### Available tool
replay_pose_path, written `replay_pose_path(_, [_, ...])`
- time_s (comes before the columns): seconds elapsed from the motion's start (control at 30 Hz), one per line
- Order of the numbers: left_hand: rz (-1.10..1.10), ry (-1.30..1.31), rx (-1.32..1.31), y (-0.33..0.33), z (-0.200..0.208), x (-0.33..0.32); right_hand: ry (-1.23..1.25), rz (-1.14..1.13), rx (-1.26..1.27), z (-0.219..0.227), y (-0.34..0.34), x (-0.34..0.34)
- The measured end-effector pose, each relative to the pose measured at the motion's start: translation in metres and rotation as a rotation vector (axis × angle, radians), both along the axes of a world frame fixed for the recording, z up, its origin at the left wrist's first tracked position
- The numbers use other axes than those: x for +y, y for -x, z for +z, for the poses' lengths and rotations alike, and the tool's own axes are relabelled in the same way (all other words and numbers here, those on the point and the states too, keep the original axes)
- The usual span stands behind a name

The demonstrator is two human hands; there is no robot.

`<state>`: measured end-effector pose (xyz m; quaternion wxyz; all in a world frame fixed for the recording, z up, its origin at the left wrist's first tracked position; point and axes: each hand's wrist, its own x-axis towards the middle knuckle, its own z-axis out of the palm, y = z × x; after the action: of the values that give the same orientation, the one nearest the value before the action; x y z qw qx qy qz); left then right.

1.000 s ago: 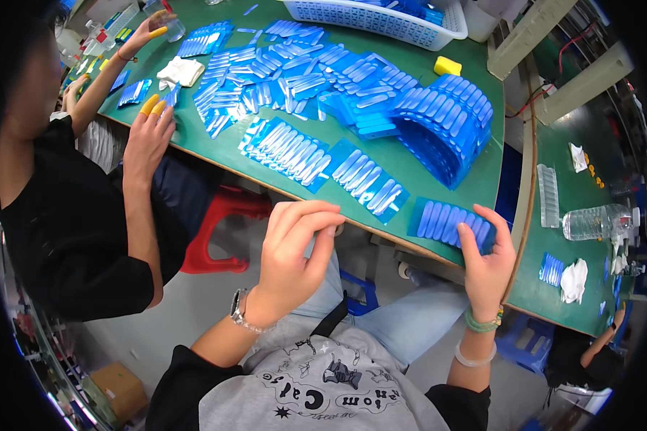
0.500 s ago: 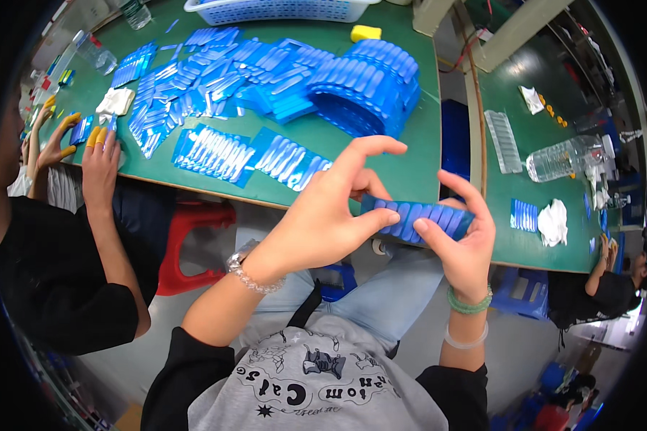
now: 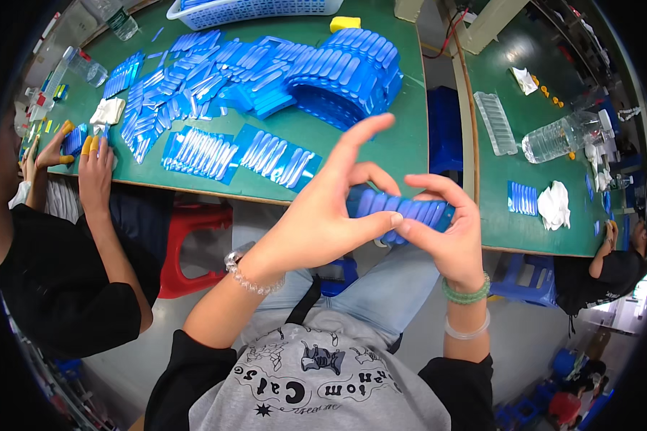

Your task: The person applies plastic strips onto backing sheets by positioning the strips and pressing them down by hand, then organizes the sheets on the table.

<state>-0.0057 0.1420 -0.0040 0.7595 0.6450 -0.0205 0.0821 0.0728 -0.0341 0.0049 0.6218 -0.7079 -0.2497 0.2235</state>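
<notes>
A small blue sheet with a row of raised oblong pieces (image 3: 422, 210) is held between my two hands above my lap, slightly bent. My left hand (image 3: 323, 212) grips its left end with the thumb across the front, the index finger sticking up and away. At the right end, my right hand (image 3: 449, 241) pinches it, its thumb meeting the left thumb near the lower edge and its fingers curled behind. On the green table beyond lie two similar flat sheets, a left one (image 3: 200, 154) and a right one (image 3: 279, 159).
Behind these sheets spreads a heap of blue sheets (image 3: 187, 82) beside a curled blue stack (image 3: 349, 68). A yellow block (image 3: 345, 24) and a white-blue basket (image 3: 255, 10) stand farther back. A co-worker's hands (image 3: 93, 169) are at left. A second table holds a bottle (image 3: 564, 136).
My right index finger has come down from its raised pose to the sheet's top edge. Both hands have drawn closer together, and the sheet appears more bent.
</notes>
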Motion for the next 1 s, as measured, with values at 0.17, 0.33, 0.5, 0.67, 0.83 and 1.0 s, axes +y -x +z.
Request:
replay_pose_path(0.17, [0.154, 0.207, 0.145, 0.023, -0.003, -0.008, -0.180, -0.003, 0.180, -0.019, -0.001, 0.000])
replay_pose_path(0.33, [0.247, 0.252, 0.053, 0.029, -0.006, -0.004, -0.084, 0.072, 0.198, -0.014, 0.000, 0.013])
replay_pose_path(0.5, [0.292, 0.362, 0.129, 0.045, -0.017, -0.001, -0.216, 0.031, 0.214, -0.015, 0.011, 0.039])
replay_pose_path(0.67, [0.277, 0.268, 0.206, 0.063, -0.014, 0.012, -0.025, 0.272, 0.052, -0.007, 0.002, 0.060])
replay_pose_path(0.83, [0.531, 0.282, 0.020, 0.080, -0.020, 0.011, -0.105, 0.335, -0.181, -0.018, 0.011, 0.097])
replay_pose_path(1.0, [0.630, 0.257, 0.103, 0.101, -0.021, 0.036, -0.060, 0.515, -0.236, -0.009, 0.019, 0.142])
